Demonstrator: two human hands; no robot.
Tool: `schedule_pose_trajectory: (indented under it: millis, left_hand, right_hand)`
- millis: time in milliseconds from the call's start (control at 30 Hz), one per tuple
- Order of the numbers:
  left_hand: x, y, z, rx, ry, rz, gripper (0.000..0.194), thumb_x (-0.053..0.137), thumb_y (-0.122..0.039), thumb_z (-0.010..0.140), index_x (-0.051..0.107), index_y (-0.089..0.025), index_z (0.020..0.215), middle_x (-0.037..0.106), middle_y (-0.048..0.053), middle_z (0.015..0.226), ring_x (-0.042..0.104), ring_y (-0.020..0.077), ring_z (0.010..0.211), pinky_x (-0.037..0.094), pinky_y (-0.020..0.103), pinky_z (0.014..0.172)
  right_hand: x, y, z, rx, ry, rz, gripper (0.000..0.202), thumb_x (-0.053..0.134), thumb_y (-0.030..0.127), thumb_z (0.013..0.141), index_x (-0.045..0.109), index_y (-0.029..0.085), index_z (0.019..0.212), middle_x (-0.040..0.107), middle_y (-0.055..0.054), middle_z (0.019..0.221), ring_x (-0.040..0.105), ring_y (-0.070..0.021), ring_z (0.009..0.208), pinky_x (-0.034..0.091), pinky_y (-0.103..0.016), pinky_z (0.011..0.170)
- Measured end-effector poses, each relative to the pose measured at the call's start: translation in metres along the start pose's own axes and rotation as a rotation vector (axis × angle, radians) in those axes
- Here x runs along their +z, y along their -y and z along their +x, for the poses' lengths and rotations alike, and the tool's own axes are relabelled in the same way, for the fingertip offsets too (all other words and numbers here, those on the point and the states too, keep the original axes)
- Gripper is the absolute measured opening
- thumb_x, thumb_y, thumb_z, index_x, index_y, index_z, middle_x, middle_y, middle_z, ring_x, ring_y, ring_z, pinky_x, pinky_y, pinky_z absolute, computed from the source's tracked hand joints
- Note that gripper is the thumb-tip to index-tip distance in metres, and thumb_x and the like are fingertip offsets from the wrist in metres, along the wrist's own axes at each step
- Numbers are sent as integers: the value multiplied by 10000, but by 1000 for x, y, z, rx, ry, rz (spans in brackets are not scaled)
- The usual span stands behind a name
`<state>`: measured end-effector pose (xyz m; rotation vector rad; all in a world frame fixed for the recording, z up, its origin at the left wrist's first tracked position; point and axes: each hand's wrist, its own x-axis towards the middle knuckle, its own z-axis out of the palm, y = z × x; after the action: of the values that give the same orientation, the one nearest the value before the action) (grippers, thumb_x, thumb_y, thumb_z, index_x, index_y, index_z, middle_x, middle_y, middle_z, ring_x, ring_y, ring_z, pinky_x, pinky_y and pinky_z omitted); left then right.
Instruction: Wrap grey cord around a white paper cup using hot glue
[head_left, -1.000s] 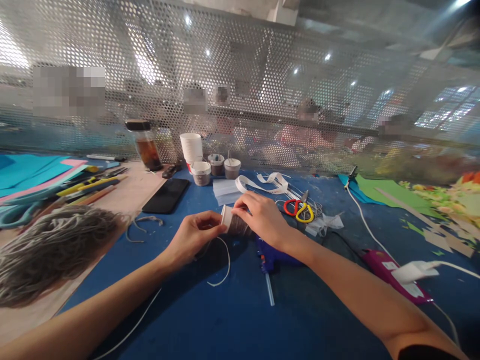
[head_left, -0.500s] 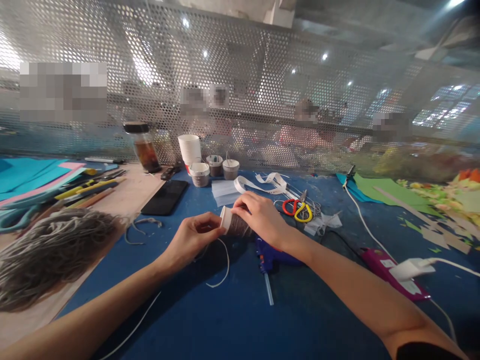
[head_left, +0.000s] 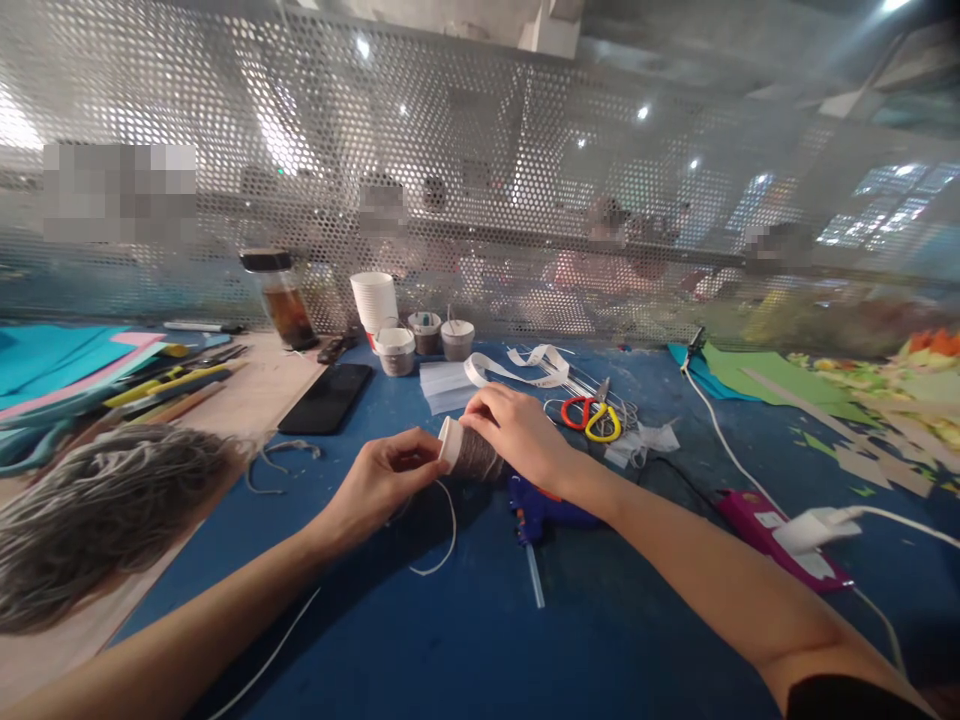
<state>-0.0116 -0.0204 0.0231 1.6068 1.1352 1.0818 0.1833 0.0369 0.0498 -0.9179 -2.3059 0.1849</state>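
A small paper cup [head_left: 478, 455], wrapped in grey-brown yarn with a white rim, lies on its side between my hands just above the blue table. My left hand [head_left: 394, 470] pinches the rim, thumb and fingers closed on it. From above, my right hand [head_left: 517, 425] grips the wrapped side with bent fingers. A thin white cord [head_left: 454, 525] curls down below the cup by my left hand. Under my right wrist lies a blue glue gun [head_left: 544, 510], a clear glue stick [head_left: 534, 575] poking out of it.
Behind my hands stand several wrapped cups [head_left: 395, 350], a stack of white cups [head_left: 373, 300], a drink jar [head_left: 279, 300] and a black phone [head_left: 326, 398]. Scissors [head_left: 592, 415] and white ribbon [head_left: 525, 372] lie right of centre. Grey yarn [head_left: 112, 510] fills the left; a power strip [head_left: 784, 540] sits right.
Both hands keep their hold on the cup, which has tilted slightly. The view has shifted a little; the things on the table have not visibly moved.
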Motion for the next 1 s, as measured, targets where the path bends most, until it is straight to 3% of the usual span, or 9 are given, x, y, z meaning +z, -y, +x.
schedule_pose_trajectory:
  millis: [400, 700, 1000]
  left_hand:
    - [1, -1, -2, -29, 43, -36, 142, 668, -296, 765, 677, -163, 815, 649, 2, 752, 514, 89, 570, 374, 188, 498]
    - [1, -1, -3, 11, 51, -4, 175, 664, -326, 763, 685, -164, 825, 659, 28, 788, 553, 129, 639, 404, 209, 530]
    - [1, -3, -2, -37, 9, -43, 161, 691, -300, 739, 682, -153, 805, 660, 12, 749, 566, 131, 646, 416, 212, 580]
  right_hand:
    - [3, -3, -1, 13, -5, 21, 97, 564, 263, 889, 568, 190, 825, 632, -9, 859, 584, -119, 809, 426, -253, 727]
    - [5, -5, 1, 55, 15, 41, 95, 581, 258, 873, 590, 187, 811, 639, -14, 842, 587, -122, 798, 420, -259, 719]
    - [-1, -4, 3, 71, -21, 88, 123, 529, 262, 897, 585, 186, 818, 640, -11, 853, 595, -108, 728, 420, -248, 689]
